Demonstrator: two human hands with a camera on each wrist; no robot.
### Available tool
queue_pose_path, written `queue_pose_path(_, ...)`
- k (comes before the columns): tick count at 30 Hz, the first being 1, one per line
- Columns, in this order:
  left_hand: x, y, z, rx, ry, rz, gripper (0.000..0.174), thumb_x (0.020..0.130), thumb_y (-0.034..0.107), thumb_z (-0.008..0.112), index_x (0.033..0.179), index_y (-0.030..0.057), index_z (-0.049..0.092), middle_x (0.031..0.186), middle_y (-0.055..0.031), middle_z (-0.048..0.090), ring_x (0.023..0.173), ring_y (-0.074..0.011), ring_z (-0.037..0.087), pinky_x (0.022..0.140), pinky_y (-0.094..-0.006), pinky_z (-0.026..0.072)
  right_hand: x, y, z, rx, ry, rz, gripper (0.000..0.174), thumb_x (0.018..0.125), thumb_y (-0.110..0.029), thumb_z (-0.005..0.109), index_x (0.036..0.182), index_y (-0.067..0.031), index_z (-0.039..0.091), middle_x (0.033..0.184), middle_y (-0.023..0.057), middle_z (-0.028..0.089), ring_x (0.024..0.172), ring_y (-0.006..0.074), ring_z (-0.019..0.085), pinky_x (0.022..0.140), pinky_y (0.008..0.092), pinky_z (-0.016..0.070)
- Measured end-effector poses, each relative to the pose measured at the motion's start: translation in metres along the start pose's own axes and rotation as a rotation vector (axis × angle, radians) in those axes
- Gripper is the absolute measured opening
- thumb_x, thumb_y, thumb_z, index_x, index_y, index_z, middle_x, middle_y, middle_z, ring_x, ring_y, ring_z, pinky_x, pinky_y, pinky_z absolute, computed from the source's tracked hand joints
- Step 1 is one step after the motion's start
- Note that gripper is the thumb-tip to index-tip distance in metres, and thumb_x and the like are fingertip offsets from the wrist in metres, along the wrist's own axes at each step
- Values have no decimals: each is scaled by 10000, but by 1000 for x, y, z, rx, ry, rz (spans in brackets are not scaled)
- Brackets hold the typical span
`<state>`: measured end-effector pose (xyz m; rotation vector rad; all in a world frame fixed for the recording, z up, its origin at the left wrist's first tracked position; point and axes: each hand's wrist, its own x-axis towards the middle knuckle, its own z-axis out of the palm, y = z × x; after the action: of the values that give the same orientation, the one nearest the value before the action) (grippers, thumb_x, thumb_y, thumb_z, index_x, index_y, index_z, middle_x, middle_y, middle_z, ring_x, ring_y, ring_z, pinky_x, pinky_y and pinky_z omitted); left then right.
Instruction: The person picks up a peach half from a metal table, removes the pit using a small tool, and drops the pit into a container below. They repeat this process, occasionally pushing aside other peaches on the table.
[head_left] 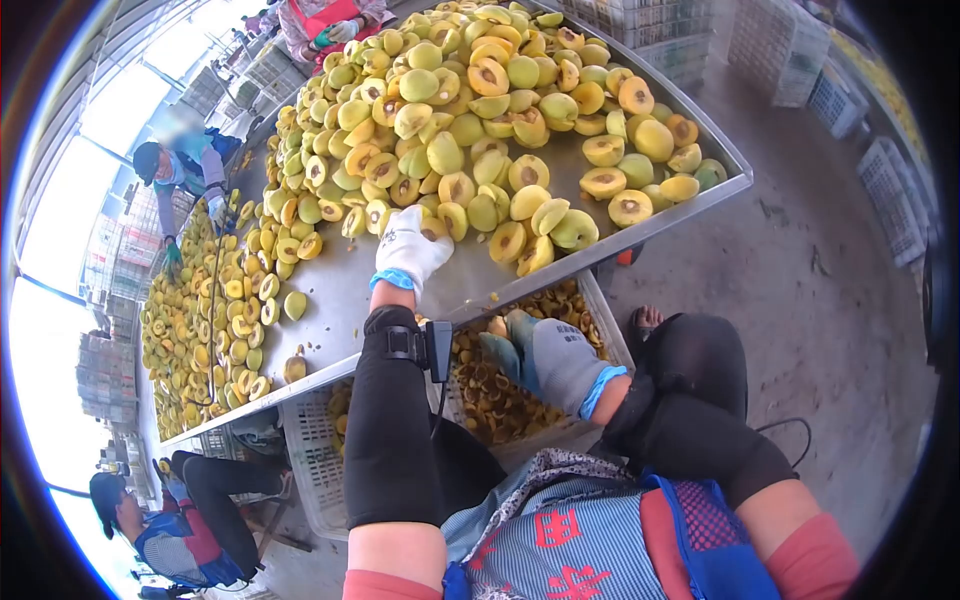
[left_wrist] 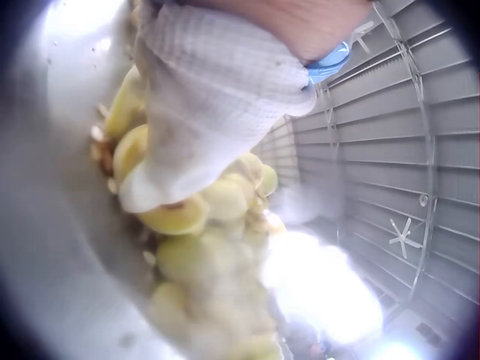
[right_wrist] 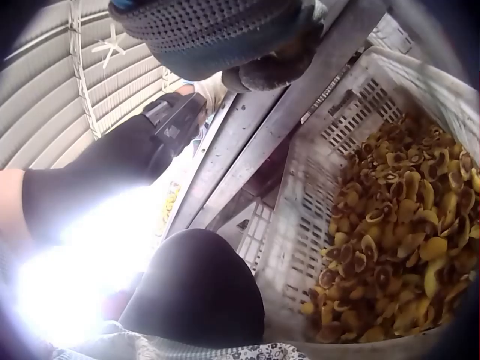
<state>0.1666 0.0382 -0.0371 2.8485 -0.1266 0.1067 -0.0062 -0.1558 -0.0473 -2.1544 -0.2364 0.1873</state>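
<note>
11 o'clock: left hand (head_left: 408, 248) touched one fruit half (head_left: 434, 229) on one table (head_left: 340, 290). 12 o'clock: right hand (head_left: 556, 360) hung over one crate (right_wrist: 306, 191). Neither grip's hold could be told.

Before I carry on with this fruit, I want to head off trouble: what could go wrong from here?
1. The left hand is at the foot of a tall heap of fruit; pulling a piece loose might set others sliding.
2. Some fruit halves lie near the edge of the metal table, so a nudge could drop one into the crate below, mixing it with the pieces there.
</note>
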Motion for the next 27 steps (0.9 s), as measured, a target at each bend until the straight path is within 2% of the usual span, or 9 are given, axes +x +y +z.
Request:
queue_pose_path(3,-15,-6,-2,-141,-72,-64,502,701,289,777,1099,47,588,1010,-175,676,954,-350,660,888,-399,530,1,1,6,78,88,-54,356,999,-374,598,1023,-20,629,832,237,682,783,428,658,693,482,507)
queue_pose_path(4,-22,-10,-3,-321,-83,-95,428,742,246,796,1048,47,574,988,-142,684,867,-281,679,815,-353,549,2,1,9,102,120,-74,338,999,-349,616,1042,-15,635,817,224,684,746,410,662,673,464,506)
queue_pose_path(7,-57,-4,-12,-1098,-5,-193,350,805,192,793,1039,54,572,1002,-111,695,825,-181,668,759,-297,553,9,4,24,377,147,-103,332,1023,-311,601,1125,-1,656,835,169,711,740,222,652,706,393,514)
queue_pose_path(8,-72,6,-20,-1155,41,-273,222,932,154,696,1075,57,555,928,-96,672,791,-167,680,682,-292,575,9,0,25,430,131,-111,335,1028,-305,596,1140,5,657,853,150,716,766,185,625,717,377,512)
queue_pose_path(10,-91,7,-13,-1306,127,-230,220,953,159,675,1088,50,541,947,-104,674,811,-173,684,685,-295,578,8,-8,23,529,93,-123,342,1039,-292,586,1171,15,661,889,111,726,818,109,569,739,344,508)
queue_pose_path(13,-125,41,-21,-1594,219,-238,206,996,179,631,1089,23,534,1013,-117,677,885,-203,687,722,-329,588,9,-8,26,504,96,-158,425,1027,-410,553,1115,-7,653,918,270,691,896,471,654,752,454,523)
queue_pose_path(18,-151,41,-4,-1563,279,-156,345,1013,315,567,1202,26,562,1186,-184,652,1011,-257,675,840,-358,578,8,-5,34,601,15,-108,486,1022,-447,559,1163,9,654,963,245,716,904,335,701,812,404,526)
queue_pose_path(22,-159,56,-6,-1861,213,-218,407,987,368,567,1220,34,584,1169,-161,649,1065,-269,658,887,-389,562,8,-2,40,712,-73,-83,549,1020,-479,553,1169,40,648,1000,217,727,948,237,685,845,381,516)
queue_pose_path(27,-159,66,-9,-1730,290,-361,419,1020,395,519,1215,32,595,1138,-133,656,1023,-263,657,879,-405,563,3,-7,47,804,-162,-12,543,1021,-474,566,1161,42,662,1003,126,734,919,144,635,836,325,519)
